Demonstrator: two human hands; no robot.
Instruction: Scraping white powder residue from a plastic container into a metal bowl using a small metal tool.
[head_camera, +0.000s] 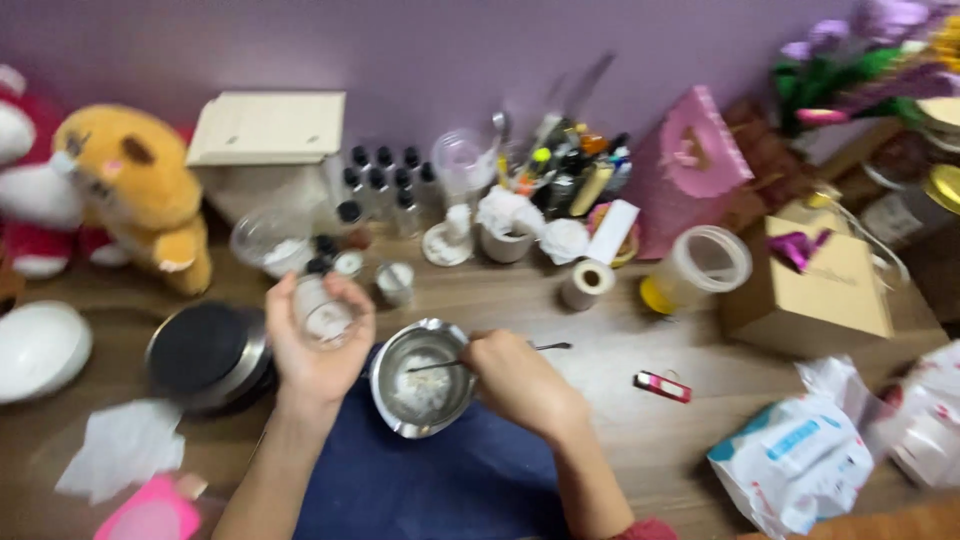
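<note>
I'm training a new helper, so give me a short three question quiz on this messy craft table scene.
1. True or false: the left hand holds a small clear cup.
2. What does the right hand hold in the metal bowl? A) scissors B) a thin metal stirrer C) a brush
3. Which soft toy sits at the table's far left?

Key: 1 true. 2 B. 3 The orange plush animal.

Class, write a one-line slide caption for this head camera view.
Left hand holds a small clear cup while right hand stirs white powder in a metal bowl with a thin metal tool.
</note>
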